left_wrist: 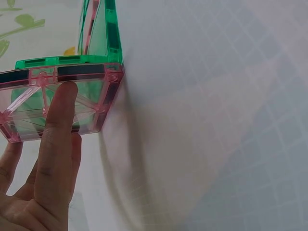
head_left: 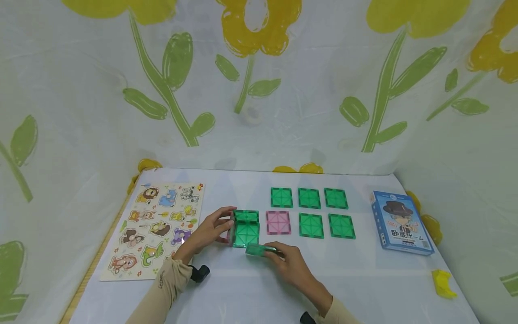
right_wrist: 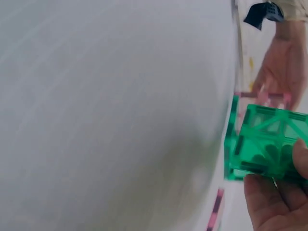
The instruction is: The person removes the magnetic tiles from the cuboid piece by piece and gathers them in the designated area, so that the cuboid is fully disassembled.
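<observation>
Surface: a white-covered table (head_left: pixel 243 294) carries everything named here.
Held tile: a green, translucent plastic square (head_left: pixel 255 249) is pinched between thumb and fingers of the right hand (head_left: pixel 289 265) and is held tilted.
Joined tiles: a green plastic square base tile (head_left: pixel 246 237) appears flat near the middle of the surface; a green plastic square back tile (head_left: pixel 246 217) is seen upright along its rear edge, and a pink, clear plastic square side tile (left_wrist: pixel 89 98) along its left.
Key relation: the held tile is placed just beside the base tile's front-right corner, to the left of the right hand; whether they touch cannot be told. Being square, it has no long axis.
Left hand: the side tile is touched by the extended fingers of the left hand (head_left: pixel 210 229); nothing is clenched.
Loose tiles: five green squares (head_left: pixel 309 198) and one pink square (head_left: pixel 278 222) are laid in two rows to the right.
Box: a blue printed cardboard box (head_left: pixel 402 223) is set near the right edge, closed; its contents cannot be seen.
Board: a pale rectangular animal-picture board (head_left: pixel 155 229) is laid along the left edge.
</observation>
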### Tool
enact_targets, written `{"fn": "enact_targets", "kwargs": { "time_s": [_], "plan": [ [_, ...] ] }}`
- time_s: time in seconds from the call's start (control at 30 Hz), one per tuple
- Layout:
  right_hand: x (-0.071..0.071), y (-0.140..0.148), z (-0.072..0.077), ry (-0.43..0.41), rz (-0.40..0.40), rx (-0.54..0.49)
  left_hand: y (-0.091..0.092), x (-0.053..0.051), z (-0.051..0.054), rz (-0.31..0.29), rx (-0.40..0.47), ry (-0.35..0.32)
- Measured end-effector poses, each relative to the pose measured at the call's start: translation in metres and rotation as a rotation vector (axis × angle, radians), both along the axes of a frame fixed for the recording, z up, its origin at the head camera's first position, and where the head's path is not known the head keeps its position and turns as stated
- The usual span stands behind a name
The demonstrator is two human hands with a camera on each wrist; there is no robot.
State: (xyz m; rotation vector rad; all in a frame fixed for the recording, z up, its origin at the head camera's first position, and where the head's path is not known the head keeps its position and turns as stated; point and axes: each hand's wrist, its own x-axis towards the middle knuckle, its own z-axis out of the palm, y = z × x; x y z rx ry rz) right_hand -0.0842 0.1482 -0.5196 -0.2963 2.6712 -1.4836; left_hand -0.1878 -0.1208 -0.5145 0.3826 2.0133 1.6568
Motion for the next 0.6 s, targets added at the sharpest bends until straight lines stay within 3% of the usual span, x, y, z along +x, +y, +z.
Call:
{"fn": "enact_targets", "kwargs": {
  "time_s": [0.37,0.6],
  "plan": [
    [0.007,0.04,0.006,-0.085,-0.267,-0.041,0.001,0.0,0.001,0.004,0.001,-0.008],
    [0.011,0.084,0.008,-0.143,-0.411,-0.048,0.0,0.001,0.0,-0.003,0.003,-0.012]
  ]
}}
